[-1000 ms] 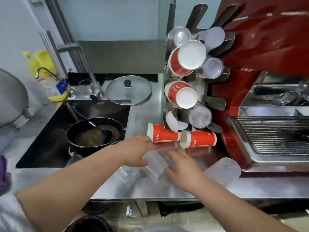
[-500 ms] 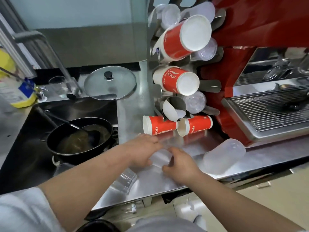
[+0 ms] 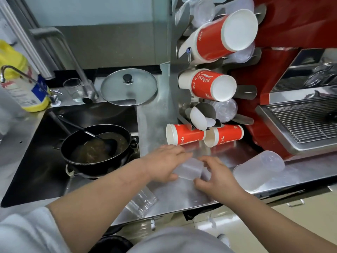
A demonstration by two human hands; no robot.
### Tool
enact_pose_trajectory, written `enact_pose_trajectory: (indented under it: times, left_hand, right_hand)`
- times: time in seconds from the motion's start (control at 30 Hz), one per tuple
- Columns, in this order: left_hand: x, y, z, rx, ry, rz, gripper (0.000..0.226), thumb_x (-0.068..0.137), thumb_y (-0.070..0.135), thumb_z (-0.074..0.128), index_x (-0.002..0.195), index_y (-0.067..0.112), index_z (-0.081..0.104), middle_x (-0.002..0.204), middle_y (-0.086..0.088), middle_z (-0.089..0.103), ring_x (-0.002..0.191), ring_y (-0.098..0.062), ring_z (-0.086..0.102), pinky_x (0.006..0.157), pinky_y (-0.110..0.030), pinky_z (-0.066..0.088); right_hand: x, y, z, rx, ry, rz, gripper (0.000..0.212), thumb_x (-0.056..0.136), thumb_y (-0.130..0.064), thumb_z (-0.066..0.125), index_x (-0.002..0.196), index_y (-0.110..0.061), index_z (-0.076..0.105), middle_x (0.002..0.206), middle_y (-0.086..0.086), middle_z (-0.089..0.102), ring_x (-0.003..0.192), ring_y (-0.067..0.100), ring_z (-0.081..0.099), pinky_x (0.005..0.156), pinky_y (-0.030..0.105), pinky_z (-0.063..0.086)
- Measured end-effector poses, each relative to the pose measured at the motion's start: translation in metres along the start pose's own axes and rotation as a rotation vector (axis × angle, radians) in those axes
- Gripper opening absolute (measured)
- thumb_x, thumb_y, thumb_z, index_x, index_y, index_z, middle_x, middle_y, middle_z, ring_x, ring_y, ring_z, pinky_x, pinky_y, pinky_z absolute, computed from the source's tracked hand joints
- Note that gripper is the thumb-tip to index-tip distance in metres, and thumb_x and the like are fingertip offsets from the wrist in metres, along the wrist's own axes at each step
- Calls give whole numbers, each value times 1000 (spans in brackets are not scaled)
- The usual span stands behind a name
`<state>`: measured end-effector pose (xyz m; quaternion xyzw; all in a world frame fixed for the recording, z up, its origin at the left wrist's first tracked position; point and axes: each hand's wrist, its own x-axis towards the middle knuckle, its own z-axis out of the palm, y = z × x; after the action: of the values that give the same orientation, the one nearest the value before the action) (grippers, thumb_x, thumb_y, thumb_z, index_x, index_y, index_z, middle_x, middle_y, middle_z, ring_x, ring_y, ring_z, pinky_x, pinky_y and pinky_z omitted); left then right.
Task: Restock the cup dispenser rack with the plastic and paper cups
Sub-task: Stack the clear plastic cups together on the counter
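Note:
A translucent plastic cup (image 3: 189, 168) lies between both hands just above the steel counter (image 3: 178, 194). My left hand (image 3: 164, 163) grips its left end and my right hand (image 3: 217, 176) grips its right end. Behind them stands the metal cup dispenser rack (image 3: 175, 70), holding red paper cup stacks (image 3: 218, 39) and clear plastic cups (image 3: 226, 110). Two red paper cups (image 3: 184, 136) lie on their sides at the rack's foot. A larger frosted plastic cup (image 3: 259, 172) lies to the right, and a clear cup (image 3: 142, 203) lies near the counter's front edge.
A sink (image 3: 36, 152) on the left holds a black pan (image 3: 96, 148) with a ladle. A glass lid (image 3: 128, 86), a drinking glass (image 3: 73, 89) and a yellow bottle (image 3: 21, 83) stand behind it. A red coffee machine (image 3: 291, 70) with a drip grate fills the right.
Both hands came together on the translucent plastic cup and lifted it slightly. The camera moved closer to the counter and rack.

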<state>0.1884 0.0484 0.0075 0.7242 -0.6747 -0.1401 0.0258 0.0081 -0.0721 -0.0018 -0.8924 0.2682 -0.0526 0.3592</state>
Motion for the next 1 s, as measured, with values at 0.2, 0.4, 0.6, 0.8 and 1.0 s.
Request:
enact_pose_trajectory:
  times: [0.2, 0.4, 0.6, 0.8, 1.0]
  left_hand:
    - [8, 6, -2, -285, 108, -17, 87, 81, 38, 73, 153, 21, 27, 149, -3, 38, 137, -20, 38, 114, -36, 35]
    - [23, 28, 3, -548, 177, -89, 88, 75, 33, 80, 148, 22, 33, 149, 2, 41, 137, -13, 36, 113, -30, 32]
    - [35, 28, 25, -615, 143, -148, 76, 72, 36, 77, 138, 21, 43, 124, 0, 51, 108, -14, 51, 92, -27, 45]
    - [37, 26, 26, -563, 103, -159, 66, 76, 33, 73, 135, 21, 45, 110, 3, 50, 102, -20, 55, 83, -28, 45]
    - [7, 10, -24, -306, -67, -102, 61, 82, 42, 67, 135, 16, 53, 128, -7, 57, 119, -23, 54, 99, -38, 46]
  right_hand:
    - [-5, -17, -27, 110, 166, -111, 60, 69, -21, 73, 120, -39, 47, 117, -21, 43, 110, -2, 49, 94, 16, 42]
    - [-1, -29, -46, -36, 220, -237, 60, 69, -25, 68, 127, -21, 54, 117, -8, 45, 111, -15, 39, 93, 1, 28]
    - [-4, -14, -40, -142, 155, -224, 53, 73, -26, 70, 124, -20, 57, 124, -6, 45, 113, -1, 42, 93, 12, 33]
    - [-3, -8, -41, -188, 156, -233, 51, 75, -20, 71, 123, -19, 58, 130, 1, 45, 120, 12, 44, 98, 23, 39]
    - [-4, -45, -52, -222, 261, -387, 38, 77, -20, 62, 115, -20, 64, 127, 4, 49, 116, 21, 48, 98, 22, 33]
